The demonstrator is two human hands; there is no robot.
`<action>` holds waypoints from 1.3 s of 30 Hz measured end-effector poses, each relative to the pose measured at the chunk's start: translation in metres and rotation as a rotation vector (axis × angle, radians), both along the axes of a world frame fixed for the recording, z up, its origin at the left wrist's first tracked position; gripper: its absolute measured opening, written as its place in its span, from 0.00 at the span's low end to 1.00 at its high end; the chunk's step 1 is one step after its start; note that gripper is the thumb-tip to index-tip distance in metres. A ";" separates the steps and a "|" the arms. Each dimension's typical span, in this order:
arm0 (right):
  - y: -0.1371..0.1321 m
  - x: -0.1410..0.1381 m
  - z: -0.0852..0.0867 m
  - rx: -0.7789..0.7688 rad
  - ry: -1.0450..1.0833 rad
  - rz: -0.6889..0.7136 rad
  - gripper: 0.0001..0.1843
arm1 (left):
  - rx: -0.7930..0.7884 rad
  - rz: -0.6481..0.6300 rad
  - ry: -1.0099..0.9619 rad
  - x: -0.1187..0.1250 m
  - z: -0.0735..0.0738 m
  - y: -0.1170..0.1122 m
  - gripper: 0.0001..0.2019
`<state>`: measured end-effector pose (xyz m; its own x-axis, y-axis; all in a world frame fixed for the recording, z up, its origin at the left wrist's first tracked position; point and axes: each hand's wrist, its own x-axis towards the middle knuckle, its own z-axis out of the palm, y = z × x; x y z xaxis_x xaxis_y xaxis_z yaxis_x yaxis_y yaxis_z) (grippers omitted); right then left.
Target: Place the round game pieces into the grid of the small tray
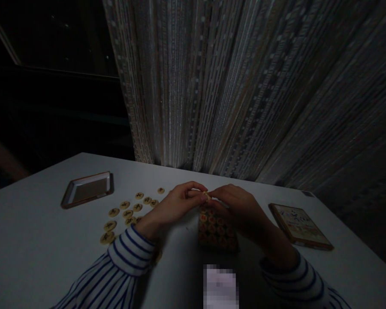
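Observation:
My left hand (185, 198) and my right hand (236, 204) meet above the table, fingertips closed together on one small round Chinese chess piece (206, 195). Just below them stands a box (218, 246) filled with rows of Chinese chess pieces with reddish characters (212, 228). My right hand covers the box's upper right part. To the left, several loose pale pieces with dark characters (128, 214) lie scattered on the white table (45, 240). My left forearm hides some of them.
An open shallow tray-like lid (87, 189) lies at the back left. On the right rests a flat box or lid with a printed picture (300, 225). String curtains (193, 86) hang behind the table's far edge. A pixelated patch covers the bottom middle.

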<state>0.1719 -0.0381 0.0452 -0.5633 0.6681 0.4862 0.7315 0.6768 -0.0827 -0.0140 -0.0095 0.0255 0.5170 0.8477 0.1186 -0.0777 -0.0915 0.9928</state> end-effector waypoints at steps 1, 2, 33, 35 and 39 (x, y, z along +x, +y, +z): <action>0.000 0.001 0.000 -0.016 0.016 0.013 0.12 | 0.003 0.018 0.017 0.001 0.000 0.000 0.13; 0.001 0.003 0.000 -0.035 0.035 0.024 0.12 | 0.005 0.036 0.028 0.001 0.000 0.000 0.13; 0.003 0.002 0.000 -0.292 0.415 0.015 0.08 | -0.017 0.072 0.095 0.012 0.000 -0.006 0.13; 0.003 0.002 0.000 -0.296 0.405 0.010 0.09 | -0.029 0.079 0.099 0.012 0.000 -0.006 0.13; 0.004 0.005 0.000 -0.265 0.334 0.042 0.10 | -0.037 0.101 0.084 0.012 -0.001 -0.005 0.11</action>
<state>0.1766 -0.0341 0.0455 -0.4332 0.7744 0.4611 0.6072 0.6289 -0.4857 -0.0016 -0.0146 0.0248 0.4358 0.8988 0.0465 0.0136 -0.0582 0.9982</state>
